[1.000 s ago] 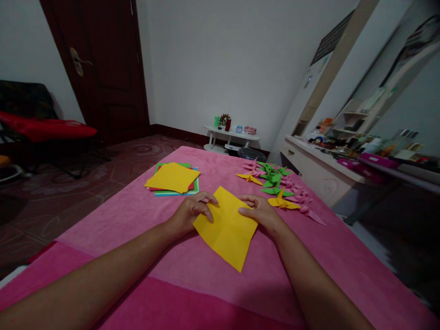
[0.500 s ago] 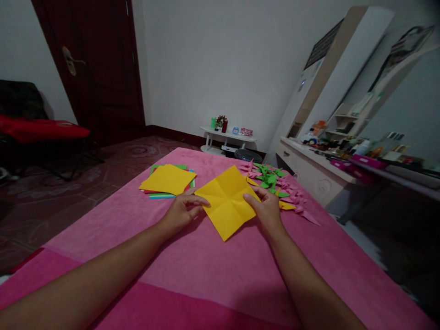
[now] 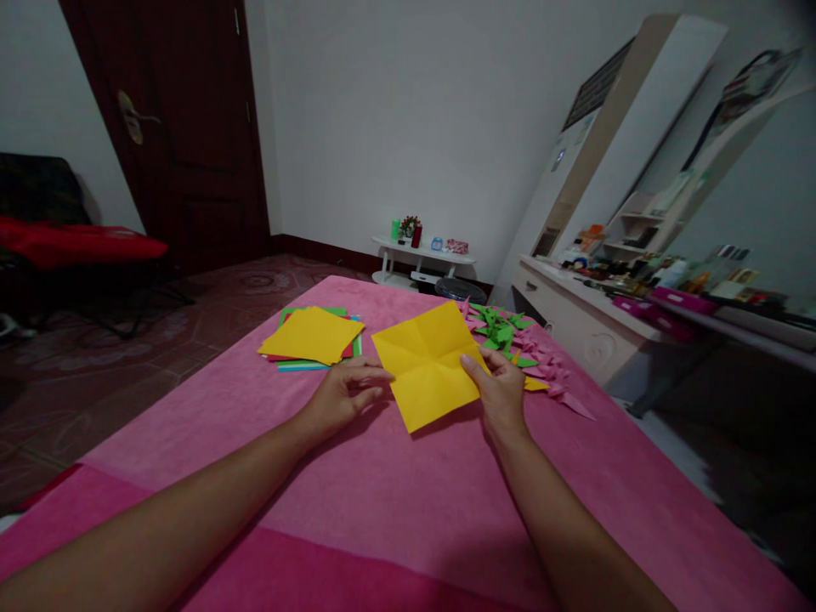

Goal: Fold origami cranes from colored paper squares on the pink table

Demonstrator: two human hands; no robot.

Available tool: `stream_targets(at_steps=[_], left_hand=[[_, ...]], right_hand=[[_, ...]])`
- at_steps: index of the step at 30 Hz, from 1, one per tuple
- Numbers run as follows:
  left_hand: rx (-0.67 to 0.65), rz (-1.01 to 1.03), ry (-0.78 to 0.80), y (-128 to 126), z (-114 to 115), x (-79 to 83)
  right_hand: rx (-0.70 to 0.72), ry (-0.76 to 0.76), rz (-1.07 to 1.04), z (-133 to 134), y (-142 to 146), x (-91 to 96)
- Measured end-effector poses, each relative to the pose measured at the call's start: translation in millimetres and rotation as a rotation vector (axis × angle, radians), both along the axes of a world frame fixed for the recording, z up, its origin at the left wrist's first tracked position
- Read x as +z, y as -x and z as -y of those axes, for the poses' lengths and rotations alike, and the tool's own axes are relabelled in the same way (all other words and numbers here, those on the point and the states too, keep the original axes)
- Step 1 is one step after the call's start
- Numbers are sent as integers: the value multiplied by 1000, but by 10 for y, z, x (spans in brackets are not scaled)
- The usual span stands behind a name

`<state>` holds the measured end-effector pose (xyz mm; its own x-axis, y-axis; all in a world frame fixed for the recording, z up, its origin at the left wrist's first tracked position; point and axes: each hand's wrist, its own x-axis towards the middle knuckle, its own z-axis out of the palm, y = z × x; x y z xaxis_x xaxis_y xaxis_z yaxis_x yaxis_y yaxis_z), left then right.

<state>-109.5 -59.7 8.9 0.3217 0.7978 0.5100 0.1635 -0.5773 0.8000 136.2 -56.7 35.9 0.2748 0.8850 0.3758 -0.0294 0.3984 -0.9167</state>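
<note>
A square sheet of yellow origami paper (image 3: 428,365), marked with crossing creases, is held a little above the pink cloth. My right hand (image 3: 501,387) pinches its right side, thumb on top and fingers underneath. At the sheet's left edge is my left hand (image 3: 348,393), its thumb and fingers apart, the fingertips touching or just behind the paper. Behind my left hand lies a stack of coloured paper (image 3: 312,334), yellow on top, with green, red and blue edges showing. Folded green paper pieces (image 3: 501,327) and pink ones (image 3: 541,361) lie beyond my right hand.
The pink cloth (image 3: 357,493) covers the table under my arms. A low white stand (image 3: 424,249) with small items is by the far wall. To the right is a dresser (image 3: 592,314) crowded with bottles; to the left, a red-covered chair (image 3: 76,242) and a dark door (image 3: 184,127).
The yellow sheet has turned clockwise in my right hand. My left fingers have loosened from its left corner and now sit at its edge.
</note>
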Motion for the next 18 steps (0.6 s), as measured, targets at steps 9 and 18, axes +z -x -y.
stream_targets(at_steps=[9, 18], left_hand=[[29, -58, 50, -22, 85, 76], [68, -97, 52, -17, 82, 94]], right_hand=[[3, 23, 3, 16, 49, -6], [58, 40, -38, 4, 37, -66]])
